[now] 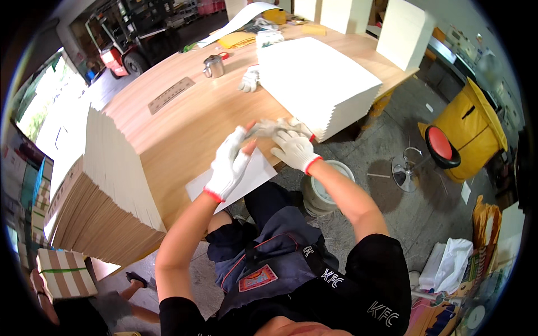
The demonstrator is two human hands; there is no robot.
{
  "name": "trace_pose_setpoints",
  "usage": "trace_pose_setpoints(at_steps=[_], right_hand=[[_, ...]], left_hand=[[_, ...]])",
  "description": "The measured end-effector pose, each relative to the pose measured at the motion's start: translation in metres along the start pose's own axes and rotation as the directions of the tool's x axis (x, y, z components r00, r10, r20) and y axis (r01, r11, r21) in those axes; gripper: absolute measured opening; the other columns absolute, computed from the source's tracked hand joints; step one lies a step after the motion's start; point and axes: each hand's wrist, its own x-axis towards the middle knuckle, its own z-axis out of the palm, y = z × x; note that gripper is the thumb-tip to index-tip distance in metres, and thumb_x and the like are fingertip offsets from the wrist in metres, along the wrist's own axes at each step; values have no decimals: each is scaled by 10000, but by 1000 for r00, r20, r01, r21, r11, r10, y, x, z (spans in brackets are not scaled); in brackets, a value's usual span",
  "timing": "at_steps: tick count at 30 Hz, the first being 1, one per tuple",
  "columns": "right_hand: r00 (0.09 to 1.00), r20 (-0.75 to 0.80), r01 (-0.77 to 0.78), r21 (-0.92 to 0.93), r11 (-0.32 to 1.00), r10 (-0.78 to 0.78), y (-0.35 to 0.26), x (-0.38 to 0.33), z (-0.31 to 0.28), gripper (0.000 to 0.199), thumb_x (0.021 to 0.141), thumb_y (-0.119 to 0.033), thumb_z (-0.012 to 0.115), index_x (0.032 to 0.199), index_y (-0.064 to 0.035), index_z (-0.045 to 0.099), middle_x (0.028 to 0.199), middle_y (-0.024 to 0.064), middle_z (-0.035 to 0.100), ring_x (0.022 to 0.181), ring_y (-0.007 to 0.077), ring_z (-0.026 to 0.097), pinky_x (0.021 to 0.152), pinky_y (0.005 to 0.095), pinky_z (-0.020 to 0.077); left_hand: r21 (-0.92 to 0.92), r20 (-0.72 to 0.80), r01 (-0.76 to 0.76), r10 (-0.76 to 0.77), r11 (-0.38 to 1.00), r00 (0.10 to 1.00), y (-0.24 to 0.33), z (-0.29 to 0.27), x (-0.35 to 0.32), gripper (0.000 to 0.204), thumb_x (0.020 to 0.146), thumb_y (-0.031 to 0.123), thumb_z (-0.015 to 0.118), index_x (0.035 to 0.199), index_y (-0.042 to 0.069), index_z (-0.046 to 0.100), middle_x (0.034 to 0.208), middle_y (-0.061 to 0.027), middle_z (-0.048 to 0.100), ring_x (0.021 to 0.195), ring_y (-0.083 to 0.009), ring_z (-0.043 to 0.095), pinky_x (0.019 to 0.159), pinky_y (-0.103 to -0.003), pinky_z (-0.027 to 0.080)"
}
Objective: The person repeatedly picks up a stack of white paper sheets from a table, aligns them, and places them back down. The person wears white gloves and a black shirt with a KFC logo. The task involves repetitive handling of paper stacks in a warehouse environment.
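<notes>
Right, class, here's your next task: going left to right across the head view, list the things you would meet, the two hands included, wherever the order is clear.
Tall stack of sheets → flat ruler-like strip → gloved left hand → gloved right hand → red seat.

Between the tall sheet stack point(103, 196) on the table's point(168, 154) near left corner and the white paper stack point(316, 75) along its right edge, bare wood offers passage toward the far left edge; the left hand point(227, 165) and right hand point(294, 148) crowd the near end; a metal mug point(213, 66) rises farther off.
</notes>
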Motion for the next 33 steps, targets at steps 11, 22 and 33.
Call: trace_pose_setpoints(at_steps=[11,22,33], right_hand=[[991,-136,47,294,955,-6,-23,-46,-37,420,874,-410,652,1174,-116,647,1216,152,625,1220,372,515,998,476,422],[989,-129,-10,451,893,76,25,-121,-84,363,905,-349,643,1197,-135,634,1316,111,583,1249,320,520,1039,428,423],[839,-531,122,398,909,121,57,-92,-136,304,857,-138,656,1156,-83,657,1208,108,656,990,291,665,851,372,539]], left_hand=[[-719,367,608,-559,336,743,41,126,138,370,1056,346,371,1258,55,479,1136,-140,610,959,-259,608,825,-417,537],[-755,436,651,-684,75,585,63,130,156,272,1010,237,435,1169,35,523,1026,-119,619,847,-245,625,765,-401,569],[-692,319,633,-639,348,700,74,133,209,287,992,242,448,1173,26,503,1034,-129,636,775,-221,639,679,-374,616]])
